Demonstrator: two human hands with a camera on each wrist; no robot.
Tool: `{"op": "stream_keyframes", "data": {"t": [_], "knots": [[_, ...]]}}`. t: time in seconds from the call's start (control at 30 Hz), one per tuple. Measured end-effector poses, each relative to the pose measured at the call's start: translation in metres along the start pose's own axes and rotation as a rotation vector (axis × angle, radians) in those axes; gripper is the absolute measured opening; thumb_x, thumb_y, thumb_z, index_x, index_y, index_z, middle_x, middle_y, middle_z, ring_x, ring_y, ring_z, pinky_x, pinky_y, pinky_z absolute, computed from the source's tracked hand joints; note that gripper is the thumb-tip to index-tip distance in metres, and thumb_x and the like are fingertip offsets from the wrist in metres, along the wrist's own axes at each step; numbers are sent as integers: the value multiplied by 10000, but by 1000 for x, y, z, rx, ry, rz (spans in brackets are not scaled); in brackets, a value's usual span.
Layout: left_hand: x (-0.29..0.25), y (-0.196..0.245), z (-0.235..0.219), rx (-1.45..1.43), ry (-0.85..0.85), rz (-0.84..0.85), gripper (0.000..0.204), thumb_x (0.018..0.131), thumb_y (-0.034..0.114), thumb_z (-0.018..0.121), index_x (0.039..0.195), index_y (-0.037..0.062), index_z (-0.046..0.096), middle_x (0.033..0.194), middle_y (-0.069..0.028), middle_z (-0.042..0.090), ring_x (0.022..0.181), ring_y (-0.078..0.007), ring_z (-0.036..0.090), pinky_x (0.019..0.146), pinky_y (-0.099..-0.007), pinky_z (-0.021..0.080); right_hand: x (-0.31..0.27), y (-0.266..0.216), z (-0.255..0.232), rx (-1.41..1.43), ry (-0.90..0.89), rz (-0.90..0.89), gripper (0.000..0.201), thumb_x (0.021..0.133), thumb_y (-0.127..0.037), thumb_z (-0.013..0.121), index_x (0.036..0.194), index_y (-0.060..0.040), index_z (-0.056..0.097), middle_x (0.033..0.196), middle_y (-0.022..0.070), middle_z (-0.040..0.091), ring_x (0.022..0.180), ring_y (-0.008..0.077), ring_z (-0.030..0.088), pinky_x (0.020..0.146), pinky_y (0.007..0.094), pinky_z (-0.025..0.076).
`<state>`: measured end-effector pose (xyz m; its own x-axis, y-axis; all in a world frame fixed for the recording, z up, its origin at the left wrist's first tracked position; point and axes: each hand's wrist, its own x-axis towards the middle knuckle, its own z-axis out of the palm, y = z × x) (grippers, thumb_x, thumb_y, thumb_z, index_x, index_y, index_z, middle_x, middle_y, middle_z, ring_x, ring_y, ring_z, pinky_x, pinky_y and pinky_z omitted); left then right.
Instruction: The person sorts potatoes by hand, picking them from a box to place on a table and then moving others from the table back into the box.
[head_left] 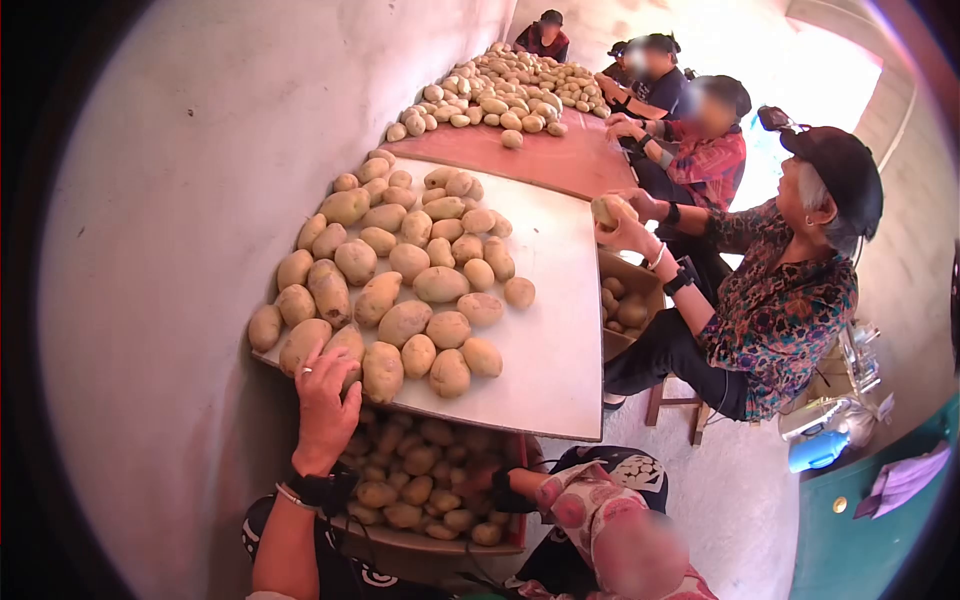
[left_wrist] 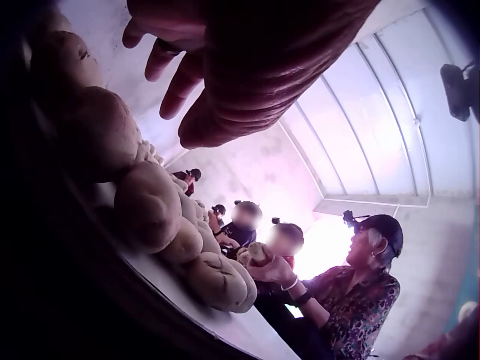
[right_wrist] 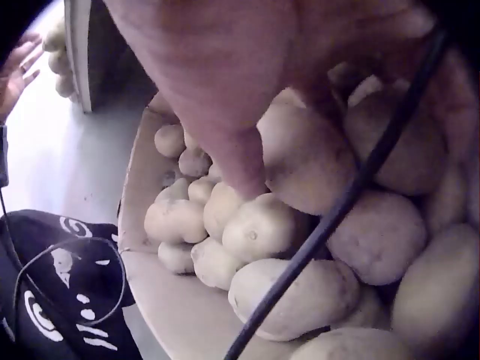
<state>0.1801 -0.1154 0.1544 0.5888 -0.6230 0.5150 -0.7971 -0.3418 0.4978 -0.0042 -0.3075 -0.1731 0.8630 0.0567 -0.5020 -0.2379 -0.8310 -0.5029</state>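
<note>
My left hand (head_left: 328, 410) reaches over the near edge of the white table (head_left: 555, 330), its fingers extended beside the potatoes at the corner. A long potato (head_left: 303, 346) lies by the fingertips. In the left wrist view the same hand (left_wrist: 247, 67) hangs above a row of potatoes (left_wrist: 150, 206), nothing in its grasp. Down in a cardboard box (right_wrist: 139, 202) of potatoes, my right hand (right_wrist: 217, 75) arches over the pile. Its thumb presses along the side of one potato (right_wrist: 304, 161), with fingers on the far side partly hidden.
A red tabletop (head_left: 550, 165) with heaped potatoes adjoins the white table. A person in a patterned shirt (head_left: 790, 300) sits at the right, holding a potato (head_left: 608, 210) over another box (head_left: 640, 280). More people sit further back. A wall (head_left: 180, 200) borders the left. A cable (right_wrist: 337, 202) crosses the right wrist view.
</note>
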Motion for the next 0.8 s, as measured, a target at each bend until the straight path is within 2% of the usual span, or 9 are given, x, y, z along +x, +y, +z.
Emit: {"op": "stream_keyframes", "data": {"t": [0.3,0.37,0.6,0.67,0.7,0.73,0.77,0.8], "knots": [[-1,-5,-13,57,-12,-1,262,733,28,637,993,36,613,1177,-140,560,1244,-362,414,1066,-479,276,-30,-57,-51,462,-63,-57,608,787,-445,692,1219,-42,546,1238,123,544,1124,245,524,946,383,453],[-3,-8,-14,64,-1,13,257,734,32,635,989,33,611,1173,-139,561,1240,-364,418,1068,-482,274,-57,-63,-57,557,-77,-65,614,789,-451,691,1224,-45,541,1239,111,543,1124,232,520,946,375,451],[-7,-2,-13,61,21,25,232,750,34,624,981,32,612,1161,-145,569,1233,-361,429,1066,-484,272,-85,-121,-108,889,-106,-83,633,798,-474,688,1243,-54,524,1244,70,536,1125,187,504,949,350,447],[-9,1,-10,5,27,16,220,763,31,616,983,32,612,1167,-150,568,1199,-350,466,1042,-456,317,-104,-141,-130,938,-96,-88,636,799,-477,688,1246,-56,522,1244,64,535,1125,180,502,950,346,447],[-8,3,-10,5,27,22,220,763,31,616,983,32,612,1167,-150,568,1199,-350,466,1042,-456,317,-118,-159,-149,1046,-146,-140,625,815,-469,673,1259,-64,500,1236,66,536,1141,186,502,958,352,447],[-7,7,-9,-54,56,57,205,782,32,608,987,25,610,1137,-155,582,1144,-347,506,1001,-438,364,-131,-171,-163,1155,-198,-194,615,830,-461,659,1271,-72,477,1228,68,536,1157,191,502,966,359,447],[-7,10,-8,-113,83,89,190,801,33,600,991,19,608,1107,-160,595,1090,-343,546,959,-420,411,-143,-175,-174,1158,-196,-196,615,830,-461,659,1271,-72,477,1228,68,536,1157,191,502,966,359,447],[-7,12,-7,-110,81,89,190,801,33,600,991,19,608,1107,-160,595,1090,-343,546,959,-420,411,-155,-175,-184,1296,-151,-274,587,851,-436,638,1280,-75,464,1231,69,531,1172,202,499,973,382,446]]}}
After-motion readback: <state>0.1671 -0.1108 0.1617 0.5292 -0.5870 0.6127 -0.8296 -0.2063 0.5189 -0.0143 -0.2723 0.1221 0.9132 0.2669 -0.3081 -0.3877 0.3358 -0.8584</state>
